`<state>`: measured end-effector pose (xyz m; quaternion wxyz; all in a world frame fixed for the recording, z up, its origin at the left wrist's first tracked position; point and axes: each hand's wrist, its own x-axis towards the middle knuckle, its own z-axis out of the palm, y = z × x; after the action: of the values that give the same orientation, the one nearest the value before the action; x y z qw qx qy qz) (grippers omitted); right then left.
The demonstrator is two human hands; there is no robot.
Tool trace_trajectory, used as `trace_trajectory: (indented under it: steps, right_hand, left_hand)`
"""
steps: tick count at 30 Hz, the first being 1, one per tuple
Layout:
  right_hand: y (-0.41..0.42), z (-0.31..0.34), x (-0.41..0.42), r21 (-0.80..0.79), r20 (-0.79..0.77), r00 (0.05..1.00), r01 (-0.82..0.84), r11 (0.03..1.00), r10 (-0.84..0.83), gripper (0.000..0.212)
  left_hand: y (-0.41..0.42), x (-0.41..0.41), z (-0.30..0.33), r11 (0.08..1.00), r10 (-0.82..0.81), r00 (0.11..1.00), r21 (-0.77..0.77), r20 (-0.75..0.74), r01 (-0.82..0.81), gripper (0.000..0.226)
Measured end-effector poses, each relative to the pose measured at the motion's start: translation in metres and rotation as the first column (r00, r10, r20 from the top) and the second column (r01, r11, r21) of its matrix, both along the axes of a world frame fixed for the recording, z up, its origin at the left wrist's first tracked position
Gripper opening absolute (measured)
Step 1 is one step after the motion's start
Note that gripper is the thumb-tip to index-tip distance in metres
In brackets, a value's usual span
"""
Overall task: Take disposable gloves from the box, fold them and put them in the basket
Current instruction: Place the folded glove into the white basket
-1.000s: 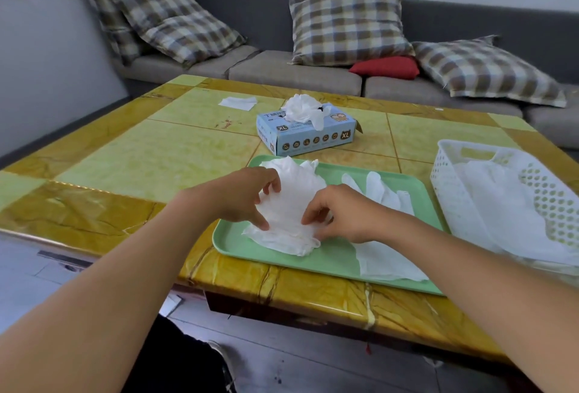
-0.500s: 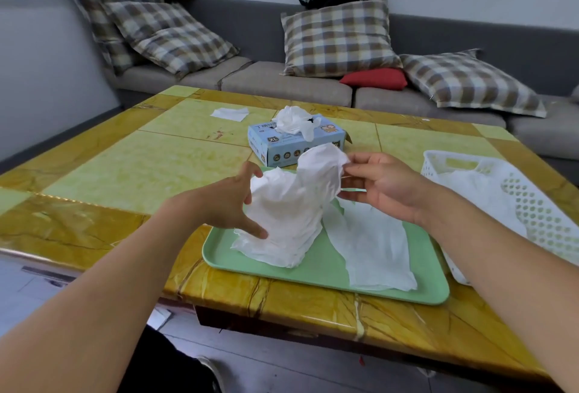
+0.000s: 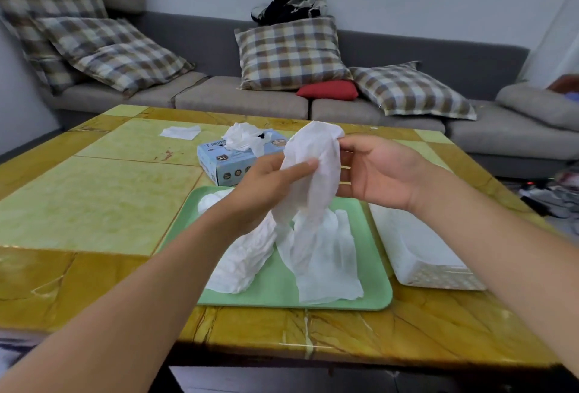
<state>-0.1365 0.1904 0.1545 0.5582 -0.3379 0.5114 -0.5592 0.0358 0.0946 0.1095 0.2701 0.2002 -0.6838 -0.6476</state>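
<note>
Both hands (image 3: 272,185) (image 3: 380,170) pinch a glove (image 3: 313,167) above the tray (image 3: 275,289).

A: What is the table (image 3: 94,204) made of?
B: Polished stone-look slabs, glossy, veined yellow and green.
A: And the tray (image 3: 372,295)?
B: Smooth matt green plastic. The basket (image 3: 438,280) is perforated white plastic.
A: The glove (image 3: 316,179)?
B: Thin, crinkled, translucent white film. The box (image 3: 225,170) is printed cardboard; the cushions (image 3: 291,54) are checked woven cloth.
</note>
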Motion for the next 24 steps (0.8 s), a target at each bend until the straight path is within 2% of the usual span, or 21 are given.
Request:
trace_trajectory:
  steps: [2,3,4,5,8,11,13,16,19,21,22,24]
  right_hand:
    - [0.009,-0.005,-0.01,0.05,0.048,0.997,0.058,0.997,-0.061,0.062]
    - [0.014,-0.011,-0.015,0.068,0.053,0.996,0.069,0.995,-0.073,0.08]
    - [0.018,-0.016,-0.015,0.078,0.026,0.998,0.061,0.995,-0.063,0.09]
    - [0.023,-0.022,-0.015,0.08,-0.017,0.999,0.042,0.996,-0.041,0.087]
    - [0.029,-0.037,-0.006,0.039,-0.134,0.99,0.056,0.998,-0.051,0.04]
    - [0.028,-0.045,-0.005,0.007,-0.122,0.987,0.103,0.995,-0.101,0.041]
    - [0.024,-0.045,-0.007,0.036,-0.129,0.989,0.075,0.997,-0.069,0.041]
    - [0.011,-0.042,-0.007,0.112,-0.148,0.989,0.038,0.993,-0.021,0.022]
    - [-0.015,-0.038,-0.004,0.174,-0.209,0.972,0.146,0.974,-0.108,0.014]
    - [-0.026,-0.023,-0.005,0.081,-0.241,0.949,0.228,0.97,-0.203,0.011]
    - [-0.029,-0.014,-0.007,-0.029,-0.23,0.94,0.25,0.968,-0.25,0.015]
    - [-0.024,0.005,-0.011,-0.262,-0.243,0.922,0.238,0.935,-0.302,0.019]
  left_hand:
    - [0.006,-0.009,-0.002,0.997,0.073,0.997,0.037,0.008,-0.073,0.023]
    - [0.009,-0.012,-0.004,0.995,0.091,0.996,0.032,0.021,-0.091,0.022]
    - [0.011,-0.012,-0.006,0.994,0.103,0.994,0.021,0.025,-0.104,0.022]
    - [0.015,-0.012,-0.007,0.994,0.108,0.994,0.011,0.026,-0.108,0.022]
    - [0.02,-0.007,-0.01,0.993,0.119,0.993,-0.015,0.024,-0.118,0.024]
    - [0.018,-0.004,-0.008,0.996,0.091,0.995,-0.008,0.029,-0.09,0.026]
    - [0.013,-0.003,-0.007,0.998,0.053,0.997,0.024,0.048,-0.054,0.027]
    - [0.001,-0.005,-0.007,0.999,-0.022,0.991,0.027,0.136,0.018,0.028]
    - [-0.013,-0.015,-0.003,0.999,0.02,0.978,-0.035,0.206,-0.013,0.025]
    - [-0.02,-0.025,0.01,0.981,0.14,0.978,-0.158,0.155,-0.115,0.025]
    - [-0.022,-0.028,0.02,0.958,0.186,0.979,-0.238,0.079,-0.163,0.026]
    - [-0.021,-0.028,0.042,0.91,0.178,0.977,-0.358,-0.118,-0.209,0.026]
